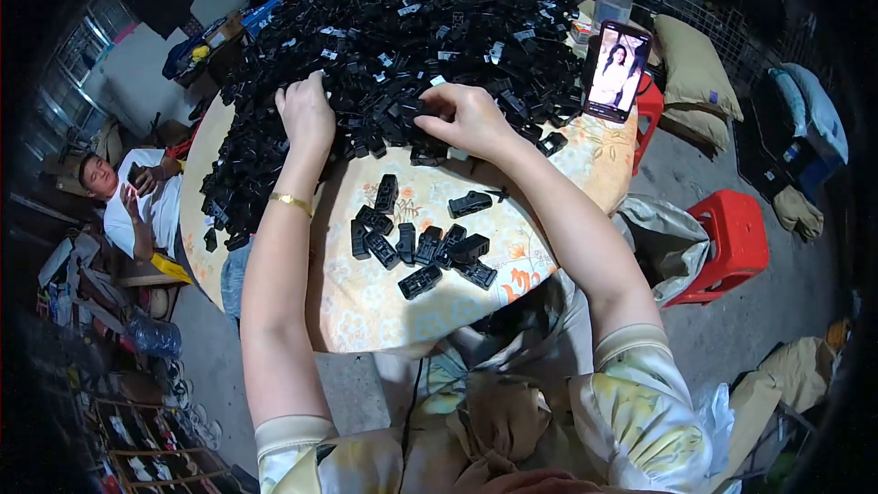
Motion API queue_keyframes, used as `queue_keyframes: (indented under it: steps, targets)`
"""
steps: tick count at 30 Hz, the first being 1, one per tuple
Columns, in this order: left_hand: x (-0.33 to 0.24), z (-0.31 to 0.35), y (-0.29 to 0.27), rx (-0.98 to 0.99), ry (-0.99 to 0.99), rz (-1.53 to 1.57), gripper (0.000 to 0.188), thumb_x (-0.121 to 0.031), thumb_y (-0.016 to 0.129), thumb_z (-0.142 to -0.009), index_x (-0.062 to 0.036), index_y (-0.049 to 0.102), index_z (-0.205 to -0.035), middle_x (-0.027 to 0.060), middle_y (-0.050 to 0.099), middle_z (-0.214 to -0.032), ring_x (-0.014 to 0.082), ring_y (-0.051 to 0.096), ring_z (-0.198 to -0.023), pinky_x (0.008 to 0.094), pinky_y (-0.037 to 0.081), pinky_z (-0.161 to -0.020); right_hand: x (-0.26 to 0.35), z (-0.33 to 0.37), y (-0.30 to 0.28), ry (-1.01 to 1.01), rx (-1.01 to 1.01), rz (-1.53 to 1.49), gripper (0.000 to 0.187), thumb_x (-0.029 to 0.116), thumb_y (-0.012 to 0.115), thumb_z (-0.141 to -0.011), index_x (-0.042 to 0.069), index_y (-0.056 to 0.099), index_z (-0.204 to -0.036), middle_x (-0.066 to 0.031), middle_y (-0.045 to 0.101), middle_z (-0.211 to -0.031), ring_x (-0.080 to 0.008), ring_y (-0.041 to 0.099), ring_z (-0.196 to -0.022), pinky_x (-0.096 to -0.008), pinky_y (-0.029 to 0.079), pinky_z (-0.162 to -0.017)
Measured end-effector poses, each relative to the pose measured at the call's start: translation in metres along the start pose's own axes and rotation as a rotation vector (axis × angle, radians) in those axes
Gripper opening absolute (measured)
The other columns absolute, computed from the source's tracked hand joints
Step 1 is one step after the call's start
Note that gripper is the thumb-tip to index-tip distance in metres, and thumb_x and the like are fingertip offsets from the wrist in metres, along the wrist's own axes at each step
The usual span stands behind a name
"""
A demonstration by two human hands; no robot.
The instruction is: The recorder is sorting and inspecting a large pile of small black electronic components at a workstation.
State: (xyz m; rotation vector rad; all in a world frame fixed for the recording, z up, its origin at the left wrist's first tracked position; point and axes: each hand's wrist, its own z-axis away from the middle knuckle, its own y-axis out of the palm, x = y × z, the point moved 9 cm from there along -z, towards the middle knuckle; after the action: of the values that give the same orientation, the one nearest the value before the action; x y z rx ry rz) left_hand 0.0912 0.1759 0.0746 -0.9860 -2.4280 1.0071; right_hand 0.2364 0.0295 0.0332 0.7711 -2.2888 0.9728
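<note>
A large heap of small black plastic parts (402, 27) covers the far half of the round table (357, 311). At the heap's near left edge, my left hand (306, 112) reaches in with its fingers bent down. Its fingertips are hidden, so what they hold does not show. Further right, my right hand (471, 123) curls thumb and fingers round a black plastic part (419, 112) at the heap's edge. Between my forearms lies a loose group of several black plastic parts (427, 244), apart from the heap, blocky in shape with openings in them.
On the table's right edge a phone (617, 71) stands upright before a clear bottle (613, 2). Beyond are a red stool (732, 242) and stuffed sacks (695, 73). An open sack (663, 238) hangs beside the table. Another person (137, 206) sits at left holding a phone.
</note>
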Motion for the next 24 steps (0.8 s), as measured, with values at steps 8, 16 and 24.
queue_keyframes:
  steps: [8, 16, 24]
  targets:
    - [-0.051, 0.078, -0.007, 0.399, -0.483, 1.447, 0.034, -0.001, 0.057, -0.083, 0.0008, 0.052, -0.116, 0.0058, 0.059, -0.092, 0.0119, 0.058, -0.079, 0.0238, 0.052, -0.069, 0.016, 0.010, 0.031, 0.097, 0.113, -0.431, 0.030, 0.012, 0.067, -0.078, -0.001, 0.056, -0.103, -0.0053, 0.062, -0.087, -0.0083, 0.057, -0.075, -0.0227, 0.048, -0.067]
    - [-0.044, 0.097, 0.005, 0.414, -0.765, 1.992, 0.036, -0.002, 0.051, -0.087, 0.0020, 0.044, -0.122, 0.0145, 0.060, -0.093, 0.0196, 0.063, -0.073, 0.0245, 0.055, -0.062, 0.032, 0.016, 0.036, 0.030, 0.152, -0.424, 0.028, 0.010, 0.064, -0.079, 0.000, 0.055, -0.104, -0.0058, 0.063, -0.087, -0.0087, 0.060, -0.076, -0.0226, 0.049, -0.066]
    - [-0.059, 0.099, -0.010, 0.613, -0.699, 1.839, 0.034, 0.006, 0.044, -0.085, 0.0083, 0.046, -0.118, 0.0135, 0.058, -0.099, 0.0160, 0.062, -0.085, 0.0203, 0.054, -0.069, 0.030, 0.013, 0.039, 0.034, 0.150, -0.412, 0.028, 0.008, 0.062, -0.081, -0.001, 0.055, -0.107, -0.0063, 0.063, -0.087, -0.0108, 0.062, -0.076, -0.0233, 0.051, -0.068]
